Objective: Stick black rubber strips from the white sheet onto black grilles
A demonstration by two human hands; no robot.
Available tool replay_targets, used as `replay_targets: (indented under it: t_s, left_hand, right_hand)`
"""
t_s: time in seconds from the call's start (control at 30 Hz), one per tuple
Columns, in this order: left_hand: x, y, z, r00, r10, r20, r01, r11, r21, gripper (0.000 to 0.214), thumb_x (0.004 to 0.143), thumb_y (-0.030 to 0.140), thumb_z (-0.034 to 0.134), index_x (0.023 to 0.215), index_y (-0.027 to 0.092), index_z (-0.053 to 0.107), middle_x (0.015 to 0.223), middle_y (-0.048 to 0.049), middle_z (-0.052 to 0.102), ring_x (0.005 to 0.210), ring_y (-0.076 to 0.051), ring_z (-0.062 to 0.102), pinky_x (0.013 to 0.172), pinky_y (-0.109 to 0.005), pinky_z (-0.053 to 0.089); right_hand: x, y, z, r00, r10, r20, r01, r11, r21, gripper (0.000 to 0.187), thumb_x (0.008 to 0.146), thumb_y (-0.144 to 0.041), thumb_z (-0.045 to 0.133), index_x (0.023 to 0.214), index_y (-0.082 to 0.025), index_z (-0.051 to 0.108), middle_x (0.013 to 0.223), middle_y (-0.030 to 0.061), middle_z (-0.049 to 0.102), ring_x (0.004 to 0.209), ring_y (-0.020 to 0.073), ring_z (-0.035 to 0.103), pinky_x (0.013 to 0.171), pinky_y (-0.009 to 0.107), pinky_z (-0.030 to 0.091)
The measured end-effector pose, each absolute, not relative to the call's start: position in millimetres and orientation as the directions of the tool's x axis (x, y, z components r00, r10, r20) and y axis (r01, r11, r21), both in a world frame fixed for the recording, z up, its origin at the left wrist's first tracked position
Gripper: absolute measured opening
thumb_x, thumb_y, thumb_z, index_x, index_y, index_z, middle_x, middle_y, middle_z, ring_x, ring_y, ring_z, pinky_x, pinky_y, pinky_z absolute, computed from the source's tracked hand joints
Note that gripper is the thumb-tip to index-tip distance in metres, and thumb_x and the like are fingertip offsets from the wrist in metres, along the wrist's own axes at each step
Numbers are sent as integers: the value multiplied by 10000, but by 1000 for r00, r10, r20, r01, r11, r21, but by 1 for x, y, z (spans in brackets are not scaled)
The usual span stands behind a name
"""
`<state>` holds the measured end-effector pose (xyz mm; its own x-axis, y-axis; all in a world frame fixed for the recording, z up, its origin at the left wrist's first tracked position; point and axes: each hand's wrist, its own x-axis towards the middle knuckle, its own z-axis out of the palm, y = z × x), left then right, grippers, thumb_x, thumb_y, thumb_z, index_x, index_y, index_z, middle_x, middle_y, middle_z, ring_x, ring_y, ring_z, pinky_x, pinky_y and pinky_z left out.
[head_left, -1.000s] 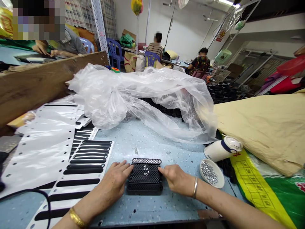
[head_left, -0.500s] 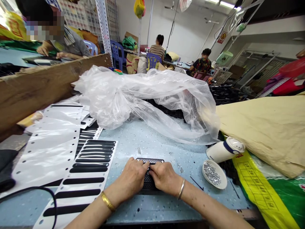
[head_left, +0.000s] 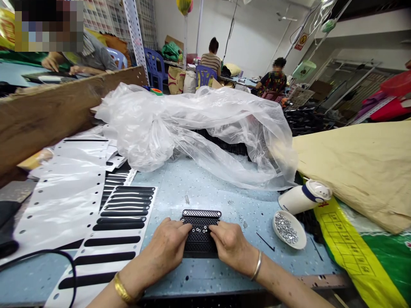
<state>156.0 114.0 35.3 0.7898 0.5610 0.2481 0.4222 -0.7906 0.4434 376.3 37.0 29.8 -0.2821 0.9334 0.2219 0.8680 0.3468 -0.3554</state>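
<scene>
A black piece with a diamond-patterned surface lies on the blue speckled table in front of me. Along its far edge runs a narrow black strip with a small metal ring at each end. Several small silver rings sit loose on the middle of the piece. My left hand is closed at its left edge, fingertips pressed together on it. At the right edge my right hand grips in the same way. The fingers hide both side edges.
A white bowl of small silver rings stands right, beside a tilted white bottle. White sheets with black strips lie left. Crumpled clear plastic covers black items behind. A wooden board borders the left; co-workers sit beyond.
My hands have moved apart from the middle of the black piece to its left and right edges. The small rings between them now show.
</scene>
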Motion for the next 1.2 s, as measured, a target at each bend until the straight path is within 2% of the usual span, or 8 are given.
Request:
replay_targets:
  t_s: [0.1, 0.23, 0.33, 0.53, 0.7, 0.83, 1.07, 1.2]
  left_hand:
    - [155, 111, 31, 810, 552, 197, 437, -793, 425, 394, 849, 23, 390, 1153, 177, 588, 777, -58, 641, 707, -221, 606, 698, -399, 443]
    - [155, 108, 30, 849, 513, 125, 447, -823, 350, 451, 803, 15, 410, 1171, 196, 599, 759, -53, 634, 693, -224, 598, 701, -413, 442]
    - [153, 108, 30, 859, 504, 90, 455, -831, 319, 467, 778, 3, 412, 1160, 186, 611, 744, -54, 626, 680, -223, 591, 691, -416, 437]
    - [148, 109, 24, 856, 504, 114, 440, -828, 348, 470, 791, -7, 412, 1186, 171, 594, 784, -58, 631, 711, -219, 591, 723, -417, 439]
    - [147, 109, 21, 852, 504, 142, 445, -840, 310, 495, 778, -15, 413, 1203, 161, 596, 763, -60, 635, 691, -226, 586, 706, -418, 440]
    - [145, 109, 19, 849, 508, 144, 452, -841, 297, 505, 780, -25, 397, 1206, 161, 594, 768, -63, 630, 684, -231, 577, 706, -430, 439]
    - [141, 110, 20, 837, 518, 177, 442, -831, 339, 514, 771, -42, 383, 1191, 164, 596, 745, -55, 622, 674, -228, 577, 695, -423, 439]
    - [142, 112, 23, 835, 502, 224, 424, -848, 318, 488, 767, -29, 373, 1147, 141, 626, 699, -60, 618, 613, -220, 553, 632, -390, 436]
  right_hand:
    - [375, 34, 28, -315, 909, 273, 863, 394, -315, 313, 907, -80, 378, 989, -110, 679, 686, 85, 617, 581, 193, 548, 541, 299, 393]
    - [375, 29, 26, -385, 890, 243, 869, 438, -231, 350, 879, -63, 407, 1128, -114, 648, 698, 72, 598, 591, 194, 532, 541, 303, 376]
    - [378, 26, 25, -371, 887, 275, 880, 431, -202, 313, 888, -51, 400, 1070, -83, 653, 688, 71, 587, 597, 191, 523, 543, 307, 369]
    - [387, 19, 22, -298, 876, 380, 886, 402, -232, 307, 915, -49, 383, 1068, -54, 648, 664, 64, 580, 562, 174, 492, 524, 301, 355]
    - [381, 17, 25, -381, 891, 248, 880, 432, -199, 382, 886, -43, 413, 1224, -60, 590, 726, 78, 601, 620, 199, 534, 552, 321, 375]
    - [380, 15, 27, -405, 894, 190, 889, 434, -149, 411, 846, -18, 432, 1227, -45, 583, 737, 82, 608, 633, 204, 545, 558, 328, 370]
    - [399, -2, 17, -330, 905, 268, 910, 380, -164, 365, 907, -31, 391, 1192, -42, 619, 669, 66, 592, 572, 191, 519, 526, 320, 340]
    - [403, -1, 13, -280, 904, 323, 905, 361, -225, 331, 956, -79, 390, 1166, -47, 644, 616, 47, 587, 522, 177, 506, 494, 310, 329]
